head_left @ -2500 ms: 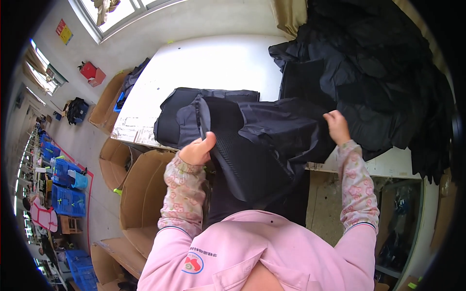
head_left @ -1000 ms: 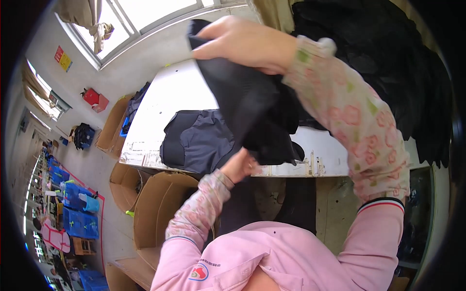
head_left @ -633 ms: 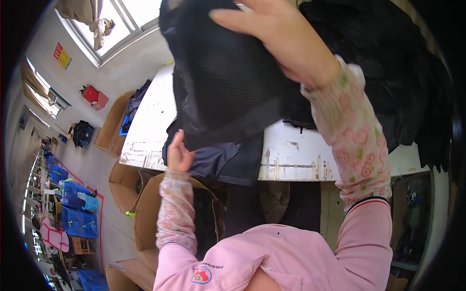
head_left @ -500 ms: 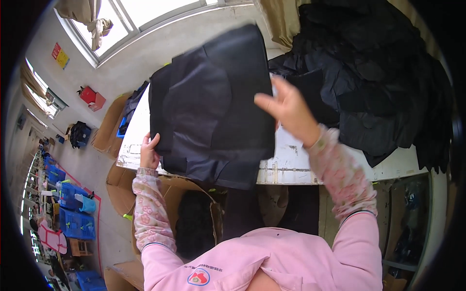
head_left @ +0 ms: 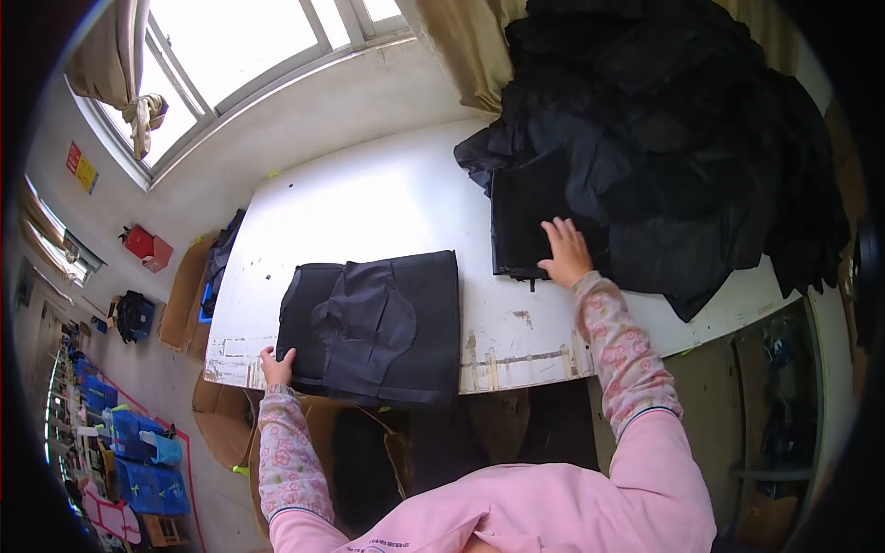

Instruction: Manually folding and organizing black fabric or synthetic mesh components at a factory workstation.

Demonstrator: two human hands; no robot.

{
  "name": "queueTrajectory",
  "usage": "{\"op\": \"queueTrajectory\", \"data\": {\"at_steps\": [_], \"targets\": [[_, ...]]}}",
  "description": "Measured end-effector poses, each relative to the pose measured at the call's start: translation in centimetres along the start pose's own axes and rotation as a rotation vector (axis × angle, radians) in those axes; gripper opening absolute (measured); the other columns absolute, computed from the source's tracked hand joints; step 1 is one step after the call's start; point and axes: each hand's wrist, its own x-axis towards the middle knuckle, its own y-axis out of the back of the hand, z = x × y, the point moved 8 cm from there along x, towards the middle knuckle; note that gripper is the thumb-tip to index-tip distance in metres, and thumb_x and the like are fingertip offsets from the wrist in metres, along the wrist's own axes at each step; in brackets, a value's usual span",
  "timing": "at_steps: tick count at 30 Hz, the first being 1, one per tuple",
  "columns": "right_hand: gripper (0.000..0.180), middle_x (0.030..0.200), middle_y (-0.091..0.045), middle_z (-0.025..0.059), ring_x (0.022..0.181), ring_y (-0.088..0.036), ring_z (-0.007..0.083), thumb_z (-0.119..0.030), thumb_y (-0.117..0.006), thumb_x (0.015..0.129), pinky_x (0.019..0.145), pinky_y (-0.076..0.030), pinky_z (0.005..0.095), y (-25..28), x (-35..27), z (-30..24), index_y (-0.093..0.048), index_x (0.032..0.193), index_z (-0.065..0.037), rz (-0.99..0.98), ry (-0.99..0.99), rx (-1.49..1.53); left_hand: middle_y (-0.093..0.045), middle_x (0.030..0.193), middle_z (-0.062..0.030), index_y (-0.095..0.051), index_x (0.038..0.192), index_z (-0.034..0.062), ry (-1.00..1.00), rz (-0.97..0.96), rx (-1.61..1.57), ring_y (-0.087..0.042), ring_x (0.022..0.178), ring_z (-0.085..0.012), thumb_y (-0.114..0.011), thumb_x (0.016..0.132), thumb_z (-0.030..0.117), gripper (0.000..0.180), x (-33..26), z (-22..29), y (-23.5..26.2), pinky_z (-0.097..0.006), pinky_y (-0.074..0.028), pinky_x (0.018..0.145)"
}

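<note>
A flat piece of black fabric [head_left: 433, 323], apparently a folded garment with a smoother rounded panel on top, lies at the table's front edge, its near side slightly over the rim. My left hand [head_left: 277, 369] is at its lower left edge, the thumb on the cloth and the fingers at the side, lightly gripping it. My right hand [head_left: 567, 255] is open with fingers spread, over a flat-edged black piece [head_left: 525, 217] at the left side of a big heap of black cloth [head_left: 664, 157]. The right palm is turned down, and nothing shows in it.
The white table [head_left: 369, 198] has a worn, taped front edge. Cardboard boxes [head_left: 221, 415] stand below and left of it, one holding dark material. A window [head_left: 240, 55] and a tied curtain [head_left: 461, 46] are behind. Blue bins [head_left: 152, 484] line the floor at far left.
The black fabric piece has come down from mid-air and lies flat on the table. My right hand has moved away from it to the heap. The view has shifted.
</note>
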Motion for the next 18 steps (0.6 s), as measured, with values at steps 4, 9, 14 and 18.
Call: {"op": "queueTrajectory", "data": {"at_steps": [4,9,14,18], "targets": [[0.064,0.143,-0.047,0.0131,0.136,-0.038,0.0316,-0.02,-0.072,0.079,0.112,-0.028,0.0476,-1.5,-0.9,9.2,-0.047,0.137,-0.008,-0.332,-0.129,-0.183,-0.053,0.112,-0.0188,-0.051,0.121,0.0026,-0.306,0.348,0.167,-0.051,0.108,-0.0327,-0.073,0.081,0.021,0.05,-4.2,9.7,3.9,-0.041,-0.042,0.094],[0.043,0.124,-0.063,0.0137,0.115,-0.058,0.035,-0.011,-0.059,0.084,0.1,-0.043,0.0432,-2.9,-5.1,8.1,-0.056,0.127,-0.006,-0.199,0.051,-0.171,-0.061,0.097,-0.0045,-0.059,0.109,0.0026,-0.535,-0.241,-0.624,-0.06,0.084,-0.0122,-0.064,0.088,0.005,0.021,-13.5,24.9,-1.2,-0.026,-0.049,0.075],[0.028,0.098,-0.068,0.0194,0.091,-0.065,0.0358,-0.005,-0.056,0.084,0.082,-0.052,0.0399,4.4,-7.3,4.3,-0.068,0.109,-0.007,-0.193,0.002,0.159,-0.06,0.105,-0.0075,-0.061,0.111,0.0031,-0.824,-0.697,-0.583,-0.059,0.099,-0.0197,-0.07,0.084,0.009,0.029,-24.1,36.1,-7.3,-0.029,-0.046,0.085],[0.031,0.092,-0.069,0.0167,0.083,-0.067,0.0258,0.004,-0.051,0.082,0.073,-0.051,0.031,14.2,-6.4,-2.8,-0.065,0.11,-0.002,-0.225,0.247,0.57,-0.038,0.142,-0.0183,-0.04,0.14,0.007,-0.972,-0.567,-0.545,-0.038,0.132,-0.0333,-0.08,0.075,0.02,0.078,-25.0,39.2,-7.7,-0.04,-0.033,0.109]]}}
